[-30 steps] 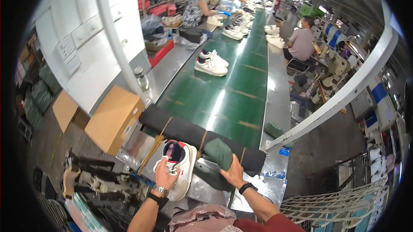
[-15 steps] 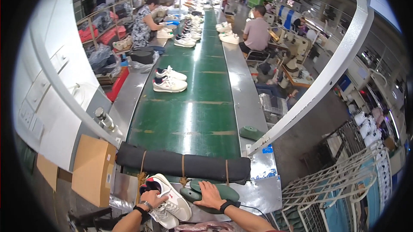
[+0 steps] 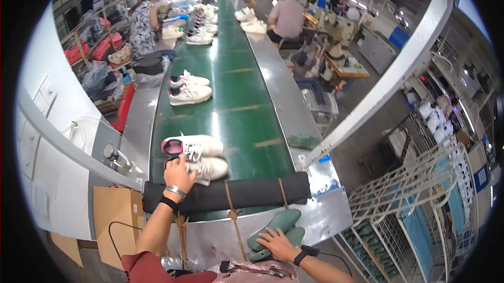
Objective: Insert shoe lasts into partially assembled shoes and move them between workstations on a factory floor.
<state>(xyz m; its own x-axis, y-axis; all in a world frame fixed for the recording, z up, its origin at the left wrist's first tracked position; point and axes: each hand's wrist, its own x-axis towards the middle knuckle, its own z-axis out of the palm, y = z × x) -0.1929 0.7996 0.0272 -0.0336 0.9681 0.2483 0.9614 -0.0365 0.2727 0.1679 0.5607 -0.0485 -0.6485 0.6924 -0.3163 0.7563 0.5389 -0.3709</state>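
Observation:
A pair of white sneakers lies side by side on the green conveyor belt [image 3: 247, 149], toes pointing right. My left hand [image 3: 180, 175] has its fingers closed at the ankle opening of the near sneaker [image 3: 212, 168]; the far sneaker [image 3: 209, 145] lies just beyond it. Closer to me, on the metal end plate [image 3: 210, 234], is a small group of green shoe lasts [image 3: 286, 220]. My right hand [image 3: 276, 244] rests on these with spread fingers. Part of the lasts is hidden under that hand.
A black roll [image 3: 210, 198] tied with cords crosses the belt's near end. Farther along stands another sneaker pair [image 3: 191, 94]. White frame posts [image 3: 383, 86] rise at both sides. A cardboard box [image 3: 118, 220] is at left, a wire rack [image 3: 399, 204] at right. Co-workers [image 3: 289, 15] sit beyond.
My left hand has moved forward over the black roll, and the sneaker pair has gone from the end plate onto the belt. My right hand stays on the lasts, which now lie turned.

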